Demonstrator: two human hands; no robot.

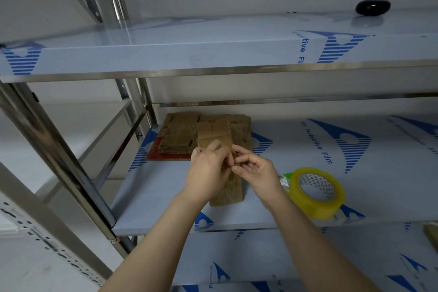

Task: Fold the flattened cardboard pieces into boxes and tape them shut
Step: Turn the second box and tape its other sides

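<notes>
The small brown cardboard box [231, 191] stands on the near part of the pale blue shelf [166, 197], half folded, between the two hands. The left hand [208, 168] has its grip curled round the top of the box. The right hand [257, 170] pinches a top flap between thumb and first finger, with the other fingers loose. I think the step is folding the top flaps flat. To do it well, the left hand should hold the sides square while the right presses each flap down along its crease, so the edges meet with no gap. The roll of clear yellow tape [317, 193] lies just to the right, easy to reach. The pile of flat brown cardboard pieces [180, 135] sits farther back on a red board [166, 156].
</notes>
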